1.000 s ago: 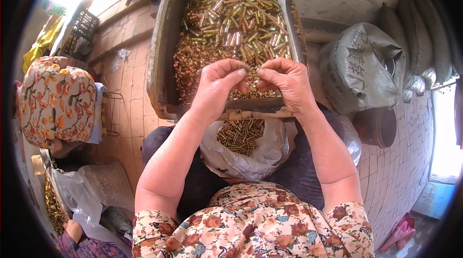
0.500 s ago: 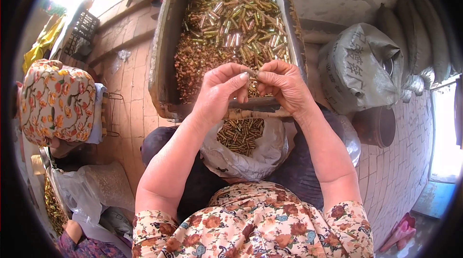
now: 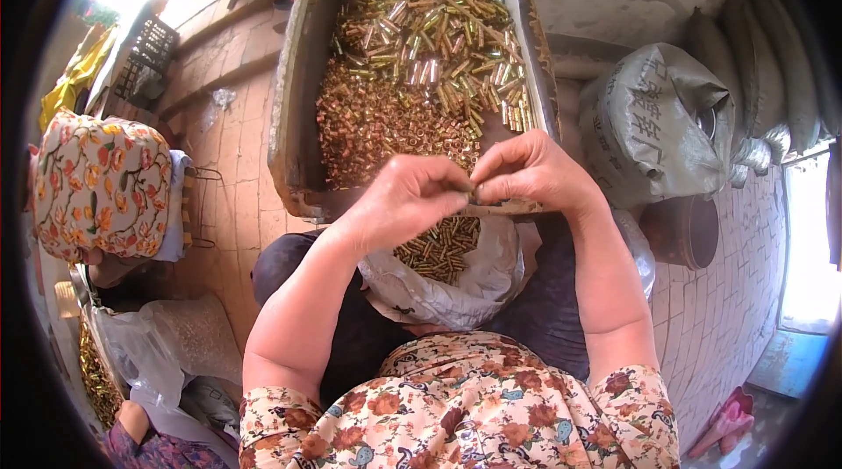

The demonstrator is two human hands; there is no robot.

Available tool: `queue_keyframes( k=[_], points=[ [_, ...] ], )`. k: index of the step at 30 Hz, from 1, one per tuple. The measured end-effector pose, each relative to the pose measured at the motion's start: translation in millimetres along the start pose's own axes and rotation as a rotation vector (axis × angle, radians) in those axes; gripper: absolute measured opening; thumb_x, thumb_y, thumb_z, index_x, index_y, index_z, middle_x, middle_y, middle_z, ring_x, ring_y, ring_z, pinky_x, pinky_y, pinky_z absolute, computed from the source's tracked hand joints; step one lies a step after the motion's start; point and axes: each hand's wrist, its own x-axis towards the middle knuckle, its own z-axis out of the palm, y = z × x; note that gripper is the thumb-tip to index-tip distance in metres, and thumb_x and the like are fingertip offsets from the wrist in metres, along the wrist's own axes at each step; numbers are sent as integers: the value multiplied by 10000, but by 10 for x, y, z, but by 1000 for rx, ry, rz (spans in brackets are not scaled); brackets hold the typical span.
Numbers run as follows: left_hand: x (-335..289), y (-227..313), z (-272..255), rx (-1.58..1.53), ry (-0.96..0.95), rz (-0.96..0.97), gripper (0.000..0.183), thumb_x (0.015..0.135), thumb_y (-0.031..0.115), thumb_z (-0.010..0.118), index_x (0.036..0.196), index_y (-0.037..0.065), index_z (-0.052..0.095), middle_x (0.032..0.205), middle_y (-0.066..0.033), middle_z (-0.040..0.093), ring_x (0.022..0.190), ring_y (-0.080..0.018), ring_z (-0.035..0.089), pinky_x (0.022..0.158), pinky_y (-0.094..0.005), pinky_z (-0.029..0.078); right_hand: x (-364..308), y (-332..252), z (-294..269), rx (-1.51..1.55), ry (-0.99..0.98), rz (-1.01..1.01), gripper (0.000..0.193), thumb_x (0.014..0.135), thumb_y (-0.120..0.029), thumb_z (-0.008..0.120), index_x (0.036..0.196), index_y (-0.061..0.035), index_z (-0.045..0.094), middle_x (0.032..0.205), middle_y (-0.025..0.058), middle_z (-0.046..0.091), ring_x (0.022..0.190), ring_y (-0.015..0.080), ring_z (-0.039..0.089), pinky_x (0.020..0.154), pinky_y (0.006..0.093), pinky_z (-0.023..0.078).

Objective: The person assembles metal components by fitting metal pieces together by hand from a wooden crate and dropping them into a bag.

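My left hand [image 3: 399, 201] and right hand [image 3: 535, 172] meet over the near edge of the wooden tray [image 3: 294, 127], fingertips pressed together around a small brass piece [image 3: 474, 197] that barely shows between them. The fingers of both hands are drawn narrow, pinched on that piece; how it sits inside the pinch I cannot tell. A second ago my hands were held higher, over the tray's heap; half a second ago they had begun to sink, and now they hang lower and nearer my body, right above the white bag [image 3: 438, 280] in my lap. I judge that the piece in my fingers has been picked out of the tray and is about to join the brass pieces in the bag [image 3: 434, 250], which already form a small pile.

The tray is heaped with metal: short copper-coloured cases [image 3: 377, 122] at the near end, longer brass and silvery tubes [image 3: 438, 39] at the far end. To my right stands a grey sack [image 3: 653, 122] with a round rusty tin [image 3: 680, 228] beside it on the tiled floor [image 3: 728, 311]. To my left another person, in a flowered headscarf [image 3: 101, 184], bends over clear plastic bags [image 3: 153, 350].
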Motion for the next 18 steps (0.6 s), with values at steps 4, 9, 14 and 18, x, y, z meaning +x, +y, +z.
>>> queue_keyframes(
  k=[4,9,14,18],
  points=[
    [-30,-37,34,584,-176,246,127,803,48,663,907,-25,653,812,-128,646,744,-250,642,670,-335,504,24,-26,-46,-172,3,33,177,771,-5,707,947,15,705,847,29,693,786,77,613,724,223,488],
    [-25,-62,39,720,-181,330,114,805,85,669,891,9,666,805,-152,630,744,-312,623,676,-371,502,291,98,-162,-393,353,-145,201,782,-53,692,969,21,689,825,17,675,769,74,598,717,241,489],
    [144,-15,-150,648,287,288,98,817,38,651,908,0,659,807,-119,632,754,-257,629,678,-348,491,650,322,-345,-686,499,-333,312,755,-75,698,1054,2,659,880,99,672,780,152,625,718,279,494],
    [336,-140,-304,1063,498,368,115,807,70,647,906,13,659,864,-111,630,877,-285,607,784,-385,474,805,395,-312,-862,507,-417,317,736,-90,702,1041,-13,663,900,136,662,818,234,641,736,318,494]
  ],
)
